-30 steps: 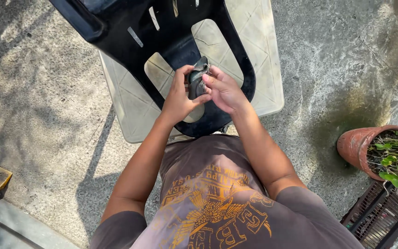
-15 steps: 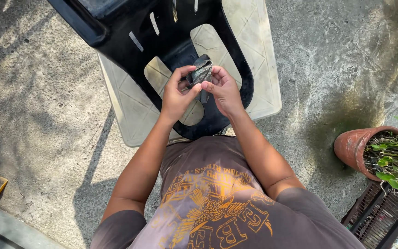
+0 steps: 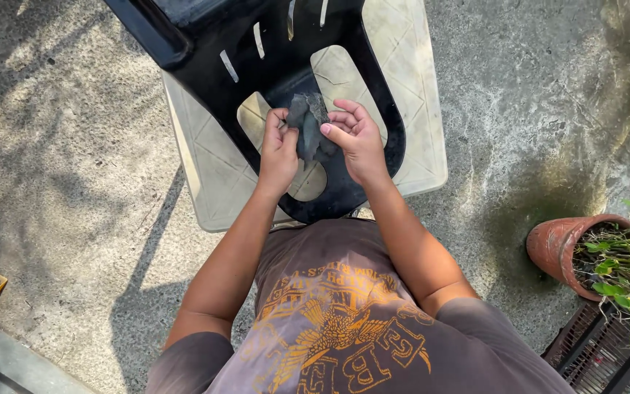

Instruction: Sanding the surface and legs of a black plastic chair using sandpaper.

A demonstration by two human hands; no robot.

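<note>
I pinch the dark grey cloth (image 3: 308, 128) between my left hand (image 3: 278, 149) and half-open right hand (image 3: 359, 142), just above the black plastic chair (image 3: 205, 66), where a loose grip could drop it.

Wears a grey-brown short-sleeved T-shirt (image 3: 344, 321), sleeves ending above the elbows. Carries on the chest a large orange-yellow print: an eagle with spread wings, arched lettering above, blocky outlined letters below. Shows 2 bare forearms, no watch, no bracelet, no gloves. Left hand (image 3: 277, 149) and right hand (image 3: 359, 138) bare, no rings visible. Short, unpainted fingernails.
</note>
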